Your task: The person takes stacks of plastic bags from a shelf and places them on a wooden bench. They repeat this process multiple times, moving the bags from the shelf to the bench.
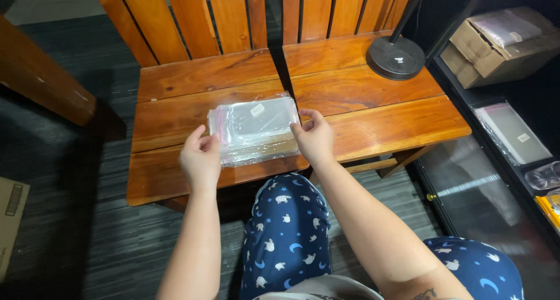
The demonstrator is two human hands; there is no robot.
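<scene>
A stack of clear plastic sleeves (254,128) with a small white sticker lies on the seat of a wooden chair (175,177), across the gap to a second wooden chair (385,116). My left hand (200,160) grips the stack's left edge, thumb on top. My right hand (315,138) holds the stack's right edge with its fingers curled over it. Both hands press the stack from its two sides.
A black round lamp base (396,58) with a pole stands on the right chair's back corner. To the right is a dark shelf with a cardboard box (496,46) and packets of sleeves (513,133). My knees in blue patterned trousers (286,236) sit below the chairs.
</scene>
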